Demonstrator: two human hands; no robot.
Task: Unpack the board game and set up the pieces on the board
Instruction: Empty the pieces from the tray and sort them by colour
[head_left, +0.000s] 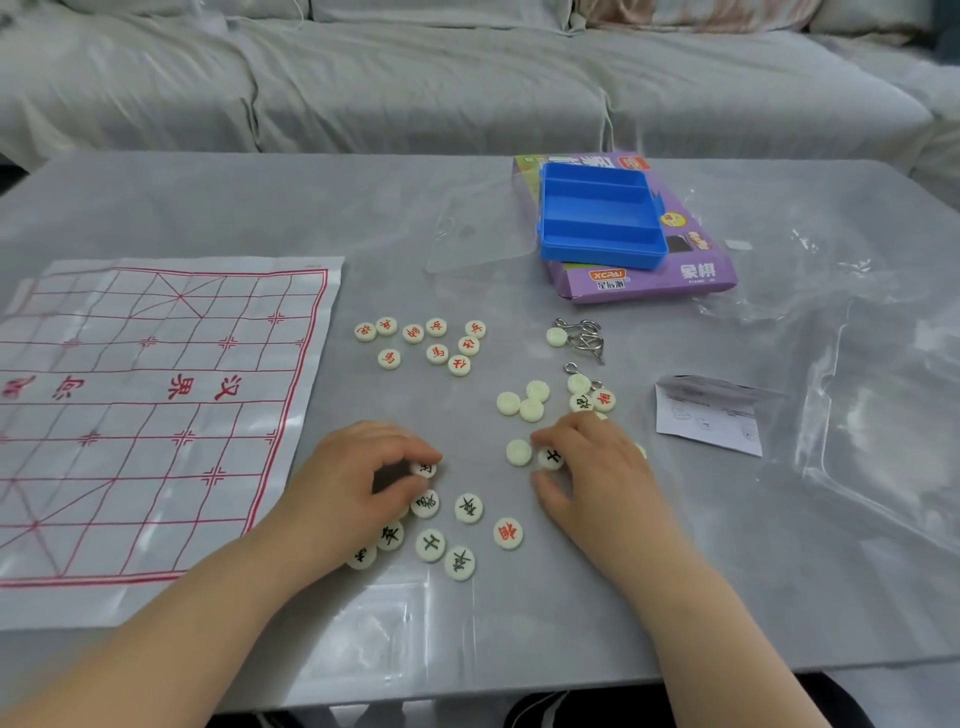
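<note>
Game pieces (468, 507), smooth cream discs, one in each curled grip: left hand (358, 480), right hand (597, 470) (papery board (156, 415) alongside).

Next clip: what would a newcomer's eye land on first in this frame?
The left hand and right hand, centre bottom, each pinch one of the round cream game discs scattered there. Next, the white sheet board with red grid lines lies flat at left, and the bright blue plastic tray sits empty on the purple cardboard box at upper right.
</note>
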